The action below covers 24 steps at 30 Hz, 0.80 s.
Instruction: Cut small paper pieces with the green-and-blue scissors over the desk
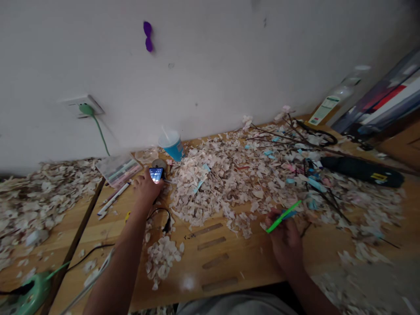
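My left hand (pixel 146 189) is around the lower part of a phone (pixel 156 174) with a lit screen, beside the blue cup. The thumb lies along the phone's near right edge, and the other fingers are partly hidden at its left. My right hand (pixel 286 238) is closed on a slim bright green stick-like tool (pixel 284 216), held slanting above the table's front part; its exact kind is unclear. A small blue piece (pixel 289 214) shows at the fingers, and I cannot tell whether they hold it. A heap of pale dried petals (pixel 213 175) spreads between the hands.
Behind the phone stands a blue cup (pixel 173 146). Pens (pixel 114 199) and a clear case (pixel 120 170) lie left. Twigs (pixel 295 138), a dark folded umbrella (pixel 361 170) and a bottle (pixel 334 100) are at right. A green power strip (pixel 33 293) sits front left.
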Tool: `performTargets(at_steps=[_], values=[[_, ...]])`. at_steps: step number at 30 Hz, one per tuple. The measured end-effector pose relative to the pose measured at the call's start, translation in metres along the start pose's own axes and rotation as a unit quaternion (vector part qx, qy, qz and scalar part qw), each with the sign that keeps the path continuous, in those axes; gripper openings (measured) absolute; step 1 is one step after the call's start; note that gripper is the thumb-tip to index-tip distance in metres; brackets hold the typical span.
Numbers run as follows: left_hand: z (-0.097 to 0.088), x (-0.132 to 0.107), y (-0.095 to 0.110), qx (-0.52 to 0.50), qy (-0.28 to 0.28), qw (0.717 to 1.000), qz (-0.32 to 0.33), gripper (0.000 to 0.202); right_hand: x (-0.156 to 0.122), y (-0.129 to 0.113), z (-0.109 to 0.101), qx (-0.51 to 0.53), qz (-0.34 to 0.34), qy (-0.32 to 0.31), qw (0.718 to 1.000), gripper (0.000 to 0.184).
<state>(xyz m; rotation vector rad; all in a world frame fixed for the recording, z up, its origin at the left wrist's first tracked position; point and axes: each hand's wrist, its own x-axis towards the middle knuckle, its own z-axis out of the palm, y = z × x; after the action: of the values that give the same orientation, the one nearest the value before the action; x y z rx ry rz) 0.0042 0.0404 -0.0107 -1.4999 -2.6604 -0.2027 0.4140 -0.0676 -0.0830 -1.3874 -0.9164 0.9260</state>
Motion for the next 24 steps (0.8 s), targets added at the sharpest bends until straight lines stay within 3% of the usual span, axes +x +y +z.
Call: performTargets(at_steps=[6, 14, 18, 24], values=[[0.001, 0.008, -0.003, 0.038, -0.008, 0.998, 0.055, 0.087, 0.001, 0.001, 0.001, 0.001, 0.002, -0.004, 1.000, 0.040], [-0.005, 0.016, 0.002, 0.057, -0.043, 0.997, 0.039, 0.085, 0.000, 0.001, 0.000, 0.004, 0.009, 0.001, 1.000, 0.042], [-0.011, 0.040, 0.009, 0.046, -0.026, 0.999, -0.002, 0.075, 0.000, -0.002, 0.001, -0.001, 0.014, 0.000, 1.000, 0.039], [0.000, 0.082, 0.028, -0.087, -0.098, 0.991, 0.001, 0.063, 0.001, -0.004, 0.003, 0.010, 0.007, -0.007, 1.000, 0.038]])
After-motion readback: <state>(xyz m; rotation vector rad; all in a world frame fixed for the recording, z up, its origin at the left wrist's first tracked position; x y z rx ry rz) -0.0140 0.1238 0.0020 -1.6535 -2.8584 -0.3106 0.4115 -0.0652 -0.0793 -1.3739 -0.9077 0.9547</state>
